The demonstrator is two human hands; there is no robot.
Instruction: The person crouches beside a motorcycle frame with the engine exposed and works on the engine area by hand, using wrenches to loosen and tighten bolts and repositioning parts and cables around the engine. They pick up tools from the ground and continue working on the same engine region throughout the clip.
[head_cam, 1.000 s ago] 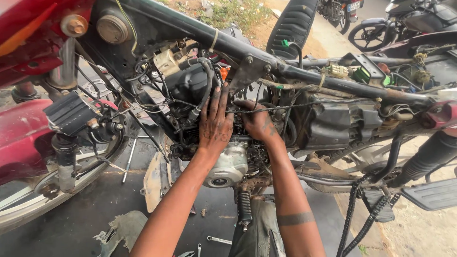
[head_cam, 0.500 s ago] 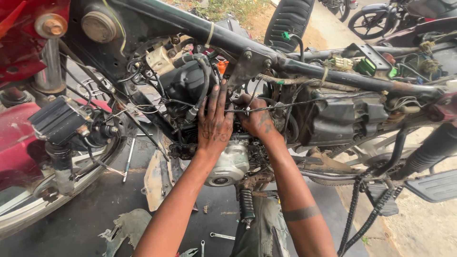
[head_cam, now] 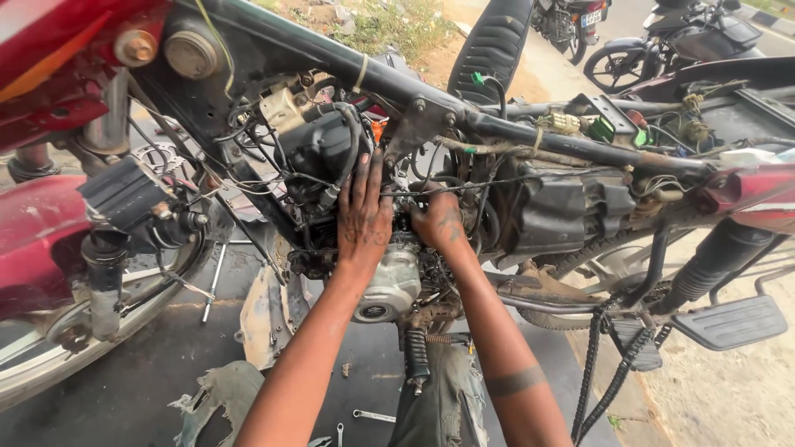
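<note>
A stripped motorcycle lies across the view, its black frame tube [head_cam: 497, 128] running left to right. My left hand [head_cam: 363, 211] rests flat with fingers spread against the dark engine top [head_cam: 319, 149], just under the frame. My right hand [head_cam: 439, 222] is curled among the wires and parts beside it, fingers tucked in; what it grips is hidden. Below both hands sits the silver engine side cover [head_cam: 389, 285]. Both hands are smeared with grease.
The front wheel and red mudguard [head_cam: 37, 248] are at the left. A footrest [head_cam: 729, 323] and loose chain [head_cam: 596, 372] hang at the right. Spanners [head_cam: 373, 415] and a torn rag [head_cam: 217, 397] lie on the dark ground. Other motorcycles [head_cam: 662, 41] stand behind.
The view has shifted slightly. Both hands stay at the engine, the left hand reaching a little higher along the engine top.
</note>
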